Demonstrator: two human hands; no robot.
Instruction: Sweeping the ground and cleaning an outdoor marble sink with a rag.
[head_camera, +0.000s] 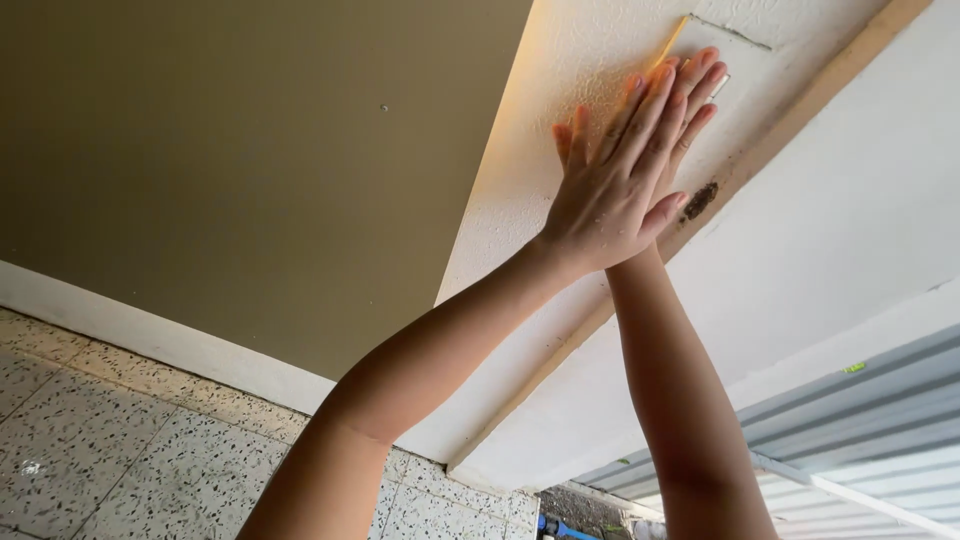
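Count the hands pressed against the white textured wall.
2. The left hand lies flat on the white textured wall, fingers spread upward. The right hand sits beneath it, mostly hidden, only fingertips showing near a small metal tool.

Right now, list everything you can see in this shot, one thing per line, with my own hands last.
textured panel: one, white, upper middle, under both hands
wooden strip: one, pale tan, running diagonally along the panel's right edge
dark patch: one, brown-black, on the strip beside the hands
wall: one, olive-tan, left half of the view
baseboard: one, white, along the foot of the wall
terrazzo floor: one, speckled grey-white tiles, lower left
corrugated sheet: one, grey-white, lower right
blue item: one, bottom edge, too small to tell
left hand: one, flat and open, pressed over the right hand
right hand: one, mostly hidden beneath, fingertips showing on the panel
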